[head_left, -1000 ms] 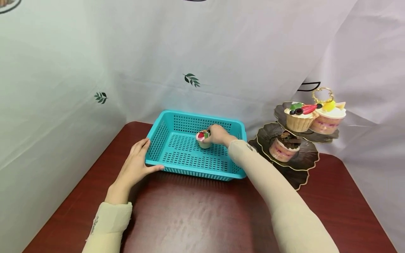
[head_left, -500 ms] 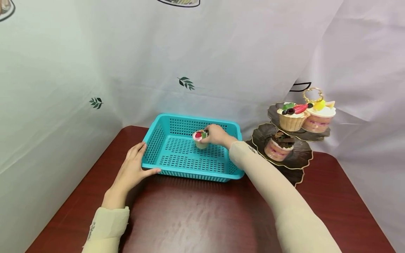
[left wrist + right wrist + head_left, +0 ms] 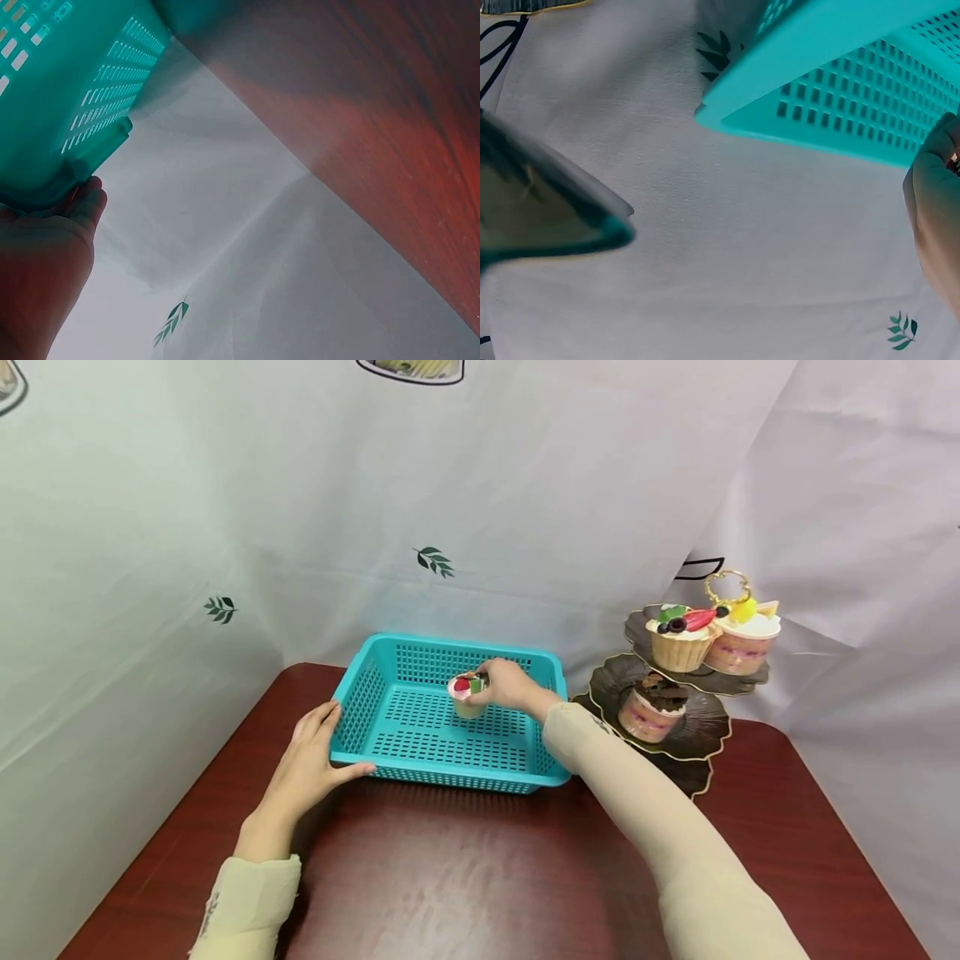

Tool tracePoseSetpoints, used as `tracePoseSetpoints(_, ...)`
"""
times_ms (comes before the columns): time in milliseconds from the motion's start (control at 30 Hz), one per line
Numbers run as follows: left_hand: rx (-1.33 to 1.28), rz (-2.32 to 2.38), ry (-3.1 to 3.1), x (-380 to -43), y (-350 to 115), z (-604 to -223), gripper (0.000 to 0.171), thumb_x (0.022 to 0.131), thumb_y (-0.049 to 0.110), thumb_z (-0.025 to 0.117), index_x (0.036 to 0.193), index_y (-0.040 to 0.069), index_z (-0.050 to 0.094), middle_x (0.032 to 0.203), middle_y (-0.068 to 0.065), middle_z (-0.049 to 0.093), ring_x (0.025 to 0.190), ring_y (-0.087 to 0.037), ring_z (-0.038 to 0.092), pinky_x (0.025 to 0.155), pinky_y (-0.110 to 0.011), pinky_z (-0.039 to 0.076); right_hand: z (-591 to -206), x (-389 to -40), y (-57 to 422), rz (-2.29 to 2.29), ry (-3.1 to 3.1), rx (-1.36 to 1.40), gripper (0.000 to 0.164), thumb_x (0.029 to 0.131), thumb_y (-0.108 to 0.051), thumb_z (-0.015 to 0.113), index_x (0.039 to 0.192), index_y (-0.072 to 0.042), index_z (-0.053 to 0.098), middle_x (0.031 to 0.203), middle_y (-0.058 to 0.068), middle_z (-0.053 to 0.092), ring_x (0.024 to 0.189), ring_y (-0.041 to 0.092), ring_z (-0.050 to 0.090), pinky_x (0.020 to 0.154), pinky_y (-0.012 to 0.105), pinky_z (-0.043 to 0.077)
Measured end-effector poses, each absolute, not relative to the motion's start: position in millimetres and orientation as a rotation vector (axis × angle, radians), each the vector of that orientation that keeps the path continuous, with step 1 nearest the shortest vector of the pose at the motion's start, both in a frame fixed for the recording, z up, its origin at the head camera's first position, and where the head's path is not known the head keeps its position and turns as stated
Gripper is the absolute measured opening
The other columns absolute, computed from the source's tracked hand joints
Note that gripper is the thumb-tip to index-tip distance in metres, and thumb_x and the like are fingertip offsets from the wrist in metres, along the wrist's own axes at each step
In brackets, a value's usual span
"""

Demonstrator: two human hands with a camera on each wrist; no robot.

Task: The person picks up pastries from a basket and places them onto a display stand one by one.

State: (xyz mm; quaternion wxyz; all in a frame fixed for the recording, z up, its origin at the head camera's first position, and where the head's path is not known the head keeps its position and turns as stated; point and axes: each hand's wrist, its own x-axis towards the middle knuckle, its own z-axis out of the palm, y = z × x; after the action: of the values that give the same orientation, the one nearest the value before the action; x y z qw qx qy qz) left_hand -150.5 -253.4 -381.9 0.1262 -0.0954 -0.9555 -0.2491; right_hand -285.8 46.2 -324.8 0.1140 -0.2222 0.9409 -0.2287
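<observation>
My left hand (image 3: 303, 768) grips the near left corner of a turquoise plastic basket (image 3: 450, 774), its thumb along the front rim and its fingers at the left rim. In the left wrist view, fingertips (image 3: 94, 196) meet the basket's rim. Inside the basket, my right hand (image 3: 512, 683) holds a small cupcake (image 3: 468, 706) from its right side. The cupcake is upright, with pink cream, a red berry and green pieces on top; whether it touches the basket floor I cannot tell. In the right wrist view, the right hand (image 3: 937, 202) mostly hides the cupcake.
A tiered dark stand (image 3: 708, 743) with gold edges stands right of the basket, near my right forearm. Its top tier holds a fruit-topped cupcake (image 3: 678, 650) and a layered cake cup (image 3: 738, 653); a chocolate-topped cake cup (image 3: 651, 718) sits below. White cloth (image 3: 525, 510) hangs behind the table (image 3: 450, 877).
The view has shifted slightly. My right hand has moved the cupcake a little leftward in the basket. The left hand keeps its place on the basket corner.
</observation>
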Motion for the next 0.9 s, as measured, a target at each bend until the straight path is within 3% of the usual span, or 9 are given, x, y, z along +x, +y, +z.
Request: tracePoseSetpoints(900,-0.28,-0.725,-2.777,-148.7,-253.3,-381.6,0.107,0.073,0.049,0.08,0.147,-0.01,0.028,0.15,-0.026,0.029,0.137,-0.043,0.024,0.099,-0.065,0.04,-309.9,-257.2,64.1,-0.699,2.804,-0.73,0.058,0.082,-0.036,0.074,0.127,-0.002,0.06,0.116,0.012,0.065,0.098,0.021,0.059,0.077,0.029,0.053)
